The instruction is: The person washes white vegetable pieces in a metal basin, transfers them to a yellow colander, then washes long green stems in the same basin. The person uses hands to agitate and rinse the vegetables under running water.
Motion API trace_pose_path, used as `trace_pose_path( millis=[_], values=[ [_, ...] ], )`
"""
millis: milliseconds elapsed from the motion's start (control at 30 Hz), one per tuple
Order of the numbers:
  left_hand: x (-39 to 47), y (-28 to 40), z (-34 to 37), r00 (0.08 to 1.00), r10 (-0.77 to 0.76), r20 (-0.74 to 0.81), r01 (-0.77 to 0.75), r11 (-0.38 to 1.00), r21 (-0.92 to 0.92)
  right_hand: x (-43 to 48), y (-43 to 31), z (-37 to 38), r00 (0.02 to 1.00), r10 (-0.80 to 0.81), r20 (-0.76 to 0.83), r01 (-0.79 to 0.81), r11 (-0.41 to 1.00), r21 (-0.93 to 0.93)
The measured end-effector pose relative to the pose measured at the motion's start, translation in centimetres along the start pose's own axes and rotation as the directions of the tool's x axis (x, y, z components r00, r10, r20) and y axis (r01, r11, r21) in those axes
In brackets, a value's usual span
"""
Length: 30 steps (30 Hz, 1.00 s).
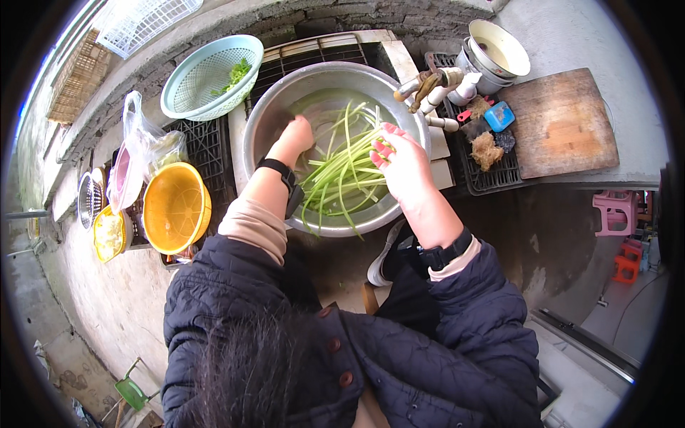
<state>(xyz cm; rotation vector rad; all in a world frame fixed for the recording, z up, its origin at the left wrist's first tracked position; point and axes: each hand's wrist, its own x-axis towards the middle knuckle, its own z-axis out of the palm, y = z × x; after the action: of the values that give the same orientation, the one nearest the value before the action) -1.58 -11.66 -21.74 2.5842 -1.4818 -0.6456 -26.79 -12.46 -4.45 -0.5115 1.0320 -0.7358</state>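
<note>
A wide metal basin point(256, 134) of water stands before me. A loose bundle of long green stems point(342, 171) lies in it, some ends hanging over the near rim. My left hand point(297, 138) is inside the basin, left of the stems, with its fingers curled. A blur beyond that hand hides whether it grips anything. My right hand point(406, 166) hovers at the right side of the bundle, palm partly turned up and fingers apart beside the stem ends. Black bands circle both wrists.
A brass tap point(425, 88) juts over the basin's right rim. Left stand a pale green colander point(179, 96) holding leaves point(235, 75), a yellow basket point(174, 208) and a plastic bag point(152, 136). Right are a wooden cutting board point(559, 125), stacked bowls point(508, 51) and a blue soap box point(499, 116).
</note>
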Motion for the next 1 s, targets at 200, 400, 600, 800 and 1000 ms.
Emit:
trace_pose_path(
  millis=[200, 400, 600, 800, 1000],
  values=[
    [-2.2, 1.1, -5.6, 0.997, 0.007, 0.081, 0.000, 0.997, -0.080, 0.3, -0.2, 0.2, 1.000, 0.010, 0.005, -0.010, 1.000, -0.012],
    [-9.3, 3.8, -15.2, 0.992, 0.019, -0.122, -0.076, 0.870, -0.487, 1.1, 0.2, 1.4, 0.999, 0.051, 0.010, -0.052, 0.997, 0.055],
    [-16.4, 5.5, -18.7, 0.955, 0.045, -0.292, -0.222, 0.764, -0.606, 1.5, 2.1, 3.4, 0.955, 0.094, 0.281, -0.128, 0.986, 0.105],
    [-22.4, 7.3, -14.4, 0.902, 0.331, -0.277, -0.428, 0.772, -0.470, 2.8, 2.6, 4.5, 0.942, 0.193, 0.274, -0.251, 0.948, 0.197],
    [-20.4, 5.6, -12.9, 0.873, 0.480, -0.082, -0.482, 0.828, -0.287, 2.9, 1.7, 3.1, 0.947, 0.038, 0.318, -0.042, 0.999, 0.006]
  ],
)
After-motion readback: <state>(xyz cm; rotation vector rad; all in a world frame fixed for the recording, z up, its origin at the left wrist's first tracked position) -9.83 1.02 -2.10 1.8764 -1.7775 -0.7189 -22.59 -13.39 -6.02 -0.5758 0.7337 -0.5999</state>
